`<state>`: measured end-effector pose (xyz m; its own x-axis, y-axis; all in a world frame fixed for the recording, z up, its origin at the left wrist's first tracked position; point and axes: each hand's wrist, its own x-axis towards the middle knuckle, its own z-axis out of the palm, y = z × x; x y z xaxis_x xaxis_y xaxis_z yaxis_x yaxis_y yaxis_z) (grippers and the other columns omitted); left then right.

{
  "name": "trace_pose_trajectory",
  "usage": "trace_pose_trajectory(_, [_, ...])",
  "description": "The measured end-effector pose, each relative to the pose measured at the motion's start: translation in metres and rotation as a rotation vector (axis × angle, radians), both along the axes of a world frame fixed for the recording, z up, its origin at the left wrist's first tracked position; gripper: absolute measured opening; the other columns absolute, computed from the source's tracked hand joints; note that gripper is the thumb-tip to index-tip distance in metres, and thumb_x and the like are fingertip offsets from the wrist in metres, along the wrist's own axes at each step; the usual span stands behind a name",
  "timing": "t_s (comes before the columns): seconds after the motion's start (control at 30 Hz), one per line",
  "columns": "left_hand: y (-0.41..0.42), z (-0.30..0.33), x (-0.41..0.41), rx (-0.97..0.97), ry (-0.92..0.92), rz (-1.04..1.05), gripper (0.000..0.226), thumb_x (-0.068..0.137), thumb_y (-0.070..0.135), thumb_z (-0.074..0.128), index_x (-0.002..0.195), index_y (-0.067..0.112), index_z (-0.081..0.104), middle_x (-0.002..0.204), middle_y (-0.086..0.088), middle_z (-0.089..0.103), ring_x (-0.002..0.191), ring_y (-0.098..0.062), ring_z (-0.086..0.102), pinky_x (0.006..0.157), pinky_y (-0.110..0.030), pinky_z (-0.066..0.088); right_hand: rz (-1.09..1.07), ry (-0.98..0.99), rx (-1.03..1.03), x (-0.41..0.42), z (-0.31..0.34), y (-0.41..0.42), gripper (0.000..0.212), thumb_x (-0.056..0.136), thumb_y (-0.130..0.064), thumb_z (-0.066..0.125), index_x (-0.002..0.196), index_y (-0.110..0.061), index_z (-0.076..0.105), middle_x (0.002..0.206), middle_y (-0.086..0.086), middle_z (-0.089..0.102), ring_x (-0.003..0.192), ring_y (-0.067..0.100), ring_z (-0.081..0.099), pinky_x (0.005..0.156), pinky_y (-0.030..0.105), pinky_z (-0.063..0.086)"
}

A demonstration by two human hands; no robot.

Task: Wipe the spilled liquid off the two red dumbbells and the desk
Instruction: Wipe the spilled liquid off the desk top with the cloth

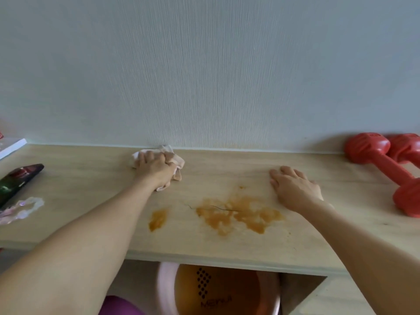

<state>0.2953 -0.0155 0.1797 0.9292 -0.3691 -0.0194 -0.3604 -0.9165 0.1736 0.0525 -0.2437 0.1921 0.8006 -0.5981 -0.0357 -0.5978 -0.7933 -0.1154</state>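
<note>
An orange-brown spill (238, 215) spreads over the middle of the light wooden desk (91, 223), with a smaller patch (157, 220) to its left. My left hand (155, 168) grips a crumpled beige cloth (176, 161) near the wall, behind and left of the spill. My right hand (295, 188) lies flat on the desk with fingers straight, just right of the spill. Two red dumbbells lie at the far right: one (386, 171) angled toward me, the other (406, 147) behind it, partly cut off by the frame edge.
A dark glossy packet (18, 180) and a clear plastic wrapper (21, 209) lie at the desk's left end, with a white book (11, 145) behind them. Below the desk's front edge sits a pink basin (168, 289) holding an orange one (218, 292).
</note>
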Motion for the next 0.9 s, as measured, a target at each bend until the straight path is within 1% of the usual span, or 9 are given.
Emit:
trace_pose_trajectory(0.1, [-0.011, 0.004, -0.021, -0.045, 0.025, -0.091, 0.053, 0.094, 0.045, 0.024, 0.138, 0.018, 0.037, 0.153, -0.009, 0.021, 0.142, -0.03, 0.002, 0.116, -0.041, 0.004, -0.001, -0.004, 0.001, 0.001, -0.001, 0.0, 0.039, 0.101, -0.041, 0.021, 0.137, -0.034, 0.034, 0.149, 0.0, 0.028, 0.138, 0.023, 0.023, 0.102, 0.046, 0.031])
trace_pose_trajectory(0.2, [-0.029, 0.011, -0.063, 0.0, -0.037, -0.462, 0.048, 0.097, 0.042, 0.024, 0.135, 0.02, 0.042, 0.151, 0.001, 0.026, 0.14, -0.02, 0.011, 0.113, -0.031, 0.005, -0.003, -0.005, 0.005, 0.002, -0.001, 0.001, 0.04, 0.101, -0.042, 0.02, 0.137, -0.035, 0.034, 0.15, -0.002, 0.027, 0.139, 0.022, 0.022, 0.103, 0.046, 0.03])
trace_pose_trajectory(0.3, [-0.032, 0.013, -0.091, -0.06, 0.076, -0.674, 0.046, 0.099, 0.031, 0.03, 0.145, 0.021, 0.031, 0.157, 0.002, 0.012, 0.145, -0.017, 0.0, 0.118, -0.035, 0.003, -0.015, 0.004, 0.014, -0.001, 0.0, -0.001, 0.041, 0.1, -0.044, 0.019, 0.139, -0.038, 0.031, 0.152, -0.004, 0.024, 0.14, 0.021, 0.02, 0.105, 0.045, 0.029])
trace_pose_trajectory(0.37, [-0.018, 0.016, -0.077, -0.135, 0.156, -0.629, 0.049, 0.094, 0.031, 0.037, 0.143, 0.021, 0.035, 0.155, 0.0, 0.021, 0.141, -0.023, 0.025, 0.112, -0.039, 0.029, -0.012, 0.004, 0.005, -0.002, -0.001, -0.001, 0.042, 0.1, -0.044, 0.019, 0.14, -0.038, 0.031, 0.152, -0.005, 0.024, 0.14, 0.021, 0.02, 0.105, 0.045, 0.029])
trace_pose_trajectory(0.43, [-0.005, 0.015, -0.048, -0.219, 0.177, -0.376, 0.045, 0.093, 0.036, 0.035, 0.134, 0.019, 0.046, 0.144, -0.007, 0.039, 0.12, -0.032, 0.052, 0.093, -0.043, 0.047, -0.015, -0.001, 0.001, -0.002, -0.002, -0.001, 0.042, 0.1, -0.043, 0.019, 0.14, -0.037, 0.03, 0.152, -0.004, 0.024, 0.14, 0.021, 0.02, 0.105, 0.045, 0.029])
trace_pose_trajectory(0.5, [-0.001, 0.011, -0.026, -0.123, 0.103, -0.116, 0.051, 0.096, 0.041, 0.022, 0.136, 0.017, 0.044, 0.147, -0.011, 0.033, 0.137, -0.032, 0.028, 0.111, -0.046, 0.028, -0.014, -0.003, 0.005, -0.001, -0.003, 0.0, 0.042, 0.101, -0.042, 0.019, 0.14, -0.036, 0.031, 0.152, -0.003, 0.025, 0.141, 0.021, 0.02, 0.106, 0.045, 0.029])
trace_pose_trajectory(0.6, [-0.02, 0.001, -0.026, 0.044, 0.039, -0.148, 0.073, 0.086, 0.05, 0.002, 0.137, 0.014, 0.04, 0.152, -0.012, 0.024, 0.142, -0.029, 0.004, 0.116, -0.045, -0.003, -0.014, -0.01, 0.007, -0.001, -0.002, -0.001, 0.04, 0.101, -0.04, 0.022, 0.138, -0.034, 0.034, 0.15, -0.001, 0.028, 0.139, 0.023, 0.022, 0.104, 0.046, 0.031])
trace_pose_trajectory(0.8, [-0.089, 0.006, -0.138, -0.073, 0.044, -0.715, 0.051, 0.098, 0.04, 0.024, 0.14, 0.015, 0.039, 0.157, -0.005, 0.017, 0.144, -0.023, 0.001, 0.117, -0.037, -0.001, 0.018, -0.014, 0.068, -0.003, 0.005, -0.005, 0.037, 0.1, -0.039, 0.029, 0.133, -0.035, 0.043, 0.146, -0.003, 0.033, 0.136, 0.023, 0.029, 0.101, 0.042, 0.035])
trace_pose_trajectory(0.9, [-0.081, 0.003, -0.117, -0.09, 0.081, -0.745, 0.046, 0.101, 0.029, 0.031, 0.143, 0.011, 0.033, 0.157, -0.004, 0.015, 0.145, -0.019, 0.003, 0.118, -0.032, 0.005, 0.052, -0.1, 0.199, -0.013, 0.01, -0.019, 0.036, 0.098, -0.033, 0.04, 0.132, -0.027, 0.051, 0.146, 0.0, 0.038, 0.131, 0.024, 0.039, 0.103, 0.038, 0.038])
